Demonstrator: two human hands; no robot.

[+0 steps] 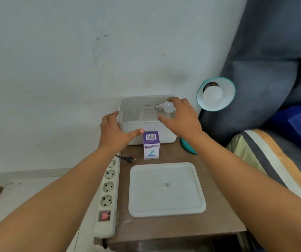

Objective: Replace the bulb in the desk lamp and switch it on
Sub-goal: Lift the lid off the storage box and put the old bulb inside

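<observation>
A teal desk lamp's shade (227,95) faces me at the right, with a white bulb (213,94) in its socket. Its teal base (187,147) shows behind my right forearm. Over the open white bin (146,130), my right hand (181,115) holds a second white bulb (167,106) by its globe, metal screw base pointing left. My left hand (114,130) rests on the bin's near left corner, thumb along its front wall. A purple-and-white bulb box (151,145) stands upright in front of the bin.
The bin's white lid (166,190) lies flat on the small brown table (217,220). A black plug (130,159) lies unplugged beside a white power strip (107,195) with a red switch. White wall behind; grey sofa and striped cushion at right.
</observation>
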